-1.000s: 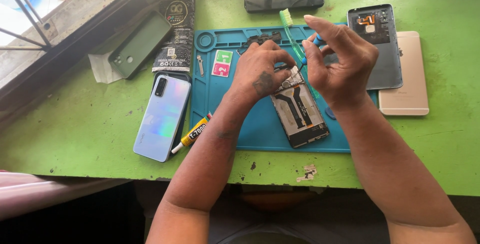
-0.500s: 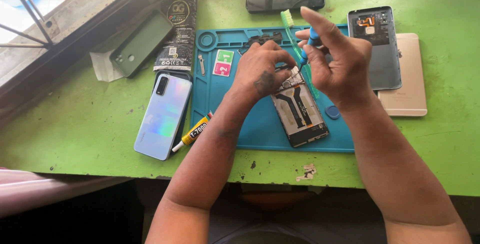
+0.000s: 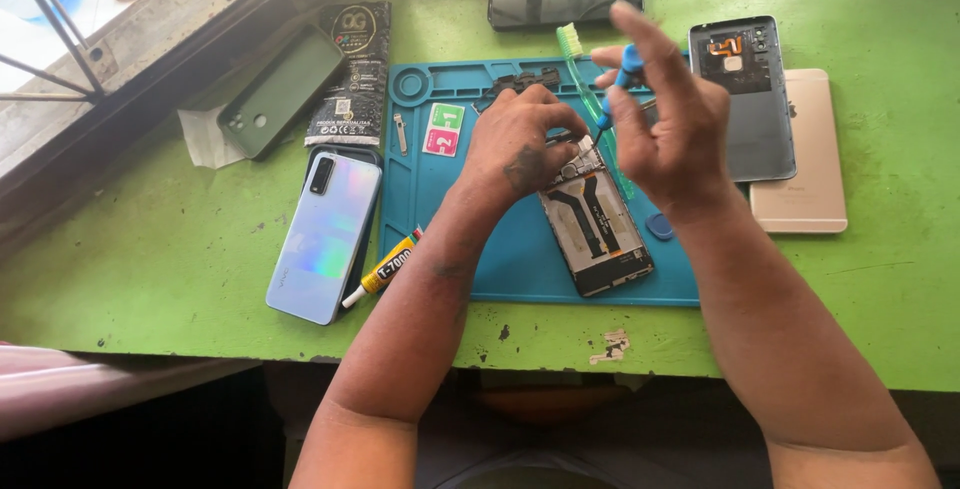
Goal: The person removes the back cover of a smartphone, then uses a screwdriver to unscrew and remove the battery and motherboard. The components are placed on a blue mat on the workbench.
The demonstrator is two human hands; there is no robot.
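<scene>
Left hand point(image 3: 525, 144) pressing down on opened phone point(image 3: 597, 221) over blue mat point(image 3: 440, 239); right hand point(image 3: 665, 124) pinching blue-handled screwdriver point(image 3: 622, 74), tip at phone's top.

both hands raised close together, left hand point(image 3: 525, 144) curled, right hand point(image 3: 665, 124) pinching.

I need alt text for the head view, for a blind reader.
Over a blue mat on a green table, the left hand steadies an opened phone while the right hand works a blue screwdriver into it. Other phones lie around.
</scene>
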